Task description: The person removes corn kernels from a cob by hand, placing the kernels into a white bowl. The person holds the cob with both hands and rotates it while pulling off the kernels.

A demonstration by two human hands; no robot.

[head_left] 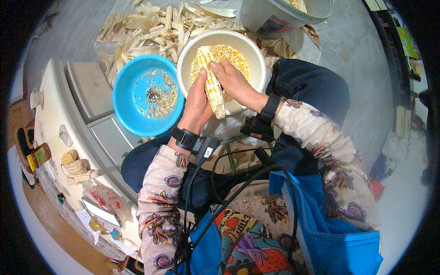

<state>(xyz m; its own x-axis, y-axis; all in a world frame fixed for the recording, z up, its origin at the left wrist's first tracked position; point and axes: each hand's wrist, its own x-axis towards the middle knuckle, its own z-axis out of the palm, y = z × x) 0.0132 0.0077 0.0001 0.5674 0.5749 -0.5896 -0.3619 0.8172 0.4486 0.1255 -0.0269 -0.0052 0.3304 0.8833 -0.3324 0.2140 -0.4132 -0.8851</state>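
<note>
Both my hands hold one corn cob over a white bowl. Pale bare patches and yellow kernels show along the cob, which is tilted with its lower end toward me. My left hand grips it from the left side, thumb pointing up along it. From the right, my right hand presses its thumb against the kernels; its other fingers are partly hidden. Loose corn kernels lie in the bowl. Just left of it stands a blue basin with small pale kernels and bits inside.
Husks and stripped cobs are heaped on the floor beyond the bowls. A grey bucket stands at the far right of the heap. To the left is a cream cabinet with corn ears on top. Black cables hang near my forearms.
</note>
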